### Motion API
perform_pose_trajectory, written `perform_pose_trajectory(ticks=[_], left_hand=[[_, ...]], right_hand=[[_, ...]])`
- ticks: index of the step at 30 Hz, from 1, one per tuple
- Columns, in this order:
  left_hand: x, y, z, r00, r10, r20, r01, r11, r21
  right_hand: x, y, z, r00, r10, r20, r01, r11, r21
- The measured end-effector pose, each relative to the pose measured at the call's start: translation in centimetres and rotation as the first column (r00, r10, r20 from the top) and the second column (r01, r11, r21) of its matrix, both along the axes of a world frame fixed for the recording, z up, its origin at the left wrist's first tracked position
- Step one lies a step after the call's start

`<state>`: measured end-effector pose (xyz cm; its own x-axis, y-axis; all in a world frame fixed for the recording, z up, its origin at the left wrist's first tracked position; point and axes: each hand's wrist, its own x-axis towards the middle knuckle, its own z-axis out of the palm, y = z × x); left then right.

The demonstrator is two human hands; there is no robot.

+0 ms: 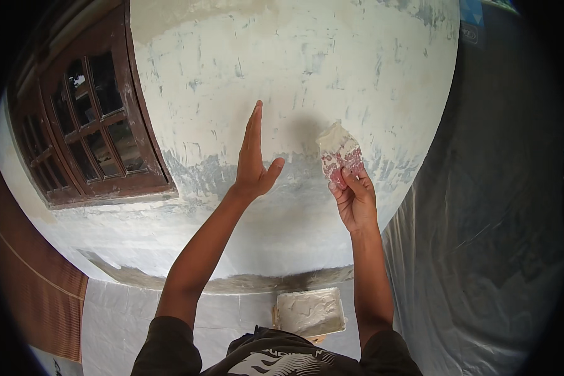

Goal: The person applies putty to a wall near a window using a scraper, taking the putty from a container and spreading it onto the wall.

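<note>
My right hand (357, 195) pinches a flat red scraper (340, 160) between thumb and fingers. Pale putty coats its upper part and speckles the red below. In front of both hands stands the wall (332, 81), covered in patchy off-white putty with grey showing through. My left hand (254, 156) is raised before the wall, edge-on, fingers stretched upward and thumb apart, with nothing in it. Whether the scraper or the left hand touches the wall, I cannot tell.
A rectangular tub of pale putty (310, 311) stands low near my body, by the wall's foot. A brown wooden window (94, 125) is set in the wall at left. Dark plastic sheeting (476, 238) hangs at right. A brown ribbed sheet (44, 276) lies at lower left.
</note>
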<state>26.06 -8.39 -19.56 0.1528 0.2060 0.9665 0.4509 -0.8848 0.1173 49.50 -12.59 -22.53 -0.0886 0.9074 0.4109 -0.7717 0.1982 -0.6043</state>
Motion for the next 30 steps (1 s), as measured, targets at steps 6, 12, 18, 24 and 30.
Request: perform_pose_trajectory(ticks=[6,12,18,24,30], left_hand=[[-2.6,2.3,4.9,1.000,0.026,-0.013,-0.024,0.992,0.121],[-4.6,4.0,8.6,0.999,0.042,-0.022,-0.036,0.976,0.217],[-7.5,6.1,12.3,0.994,0.103,-0.021,-0.092,0.949,0.301],[-8.9,8.5,15.6,0.980,0.198,-0.029,-0.172,0.906,0.388],[-7.1,10.5,17.0,0.975,0.213,-0.067,-0.160,0.875,0.456]], right_hand=[[-3.7,2.2,5.0,1.000,-0.003,-0.018,0.004,0.998,0.055],[-5.9,4.0,8.3,1.000,0.005,-0.024,-0.002,0.993,0.117],[-6.9,6.2,12.4,0.998,-0.067,0.022,0.060,0.969,0.240],[-6.6,8.7,18.4,0.971,-0.238,0.026,0.214,0.911,0.354],[-6.5,11.2,26.5,0.825,-0.565,-0.023,0.498,0.707,0.502]])
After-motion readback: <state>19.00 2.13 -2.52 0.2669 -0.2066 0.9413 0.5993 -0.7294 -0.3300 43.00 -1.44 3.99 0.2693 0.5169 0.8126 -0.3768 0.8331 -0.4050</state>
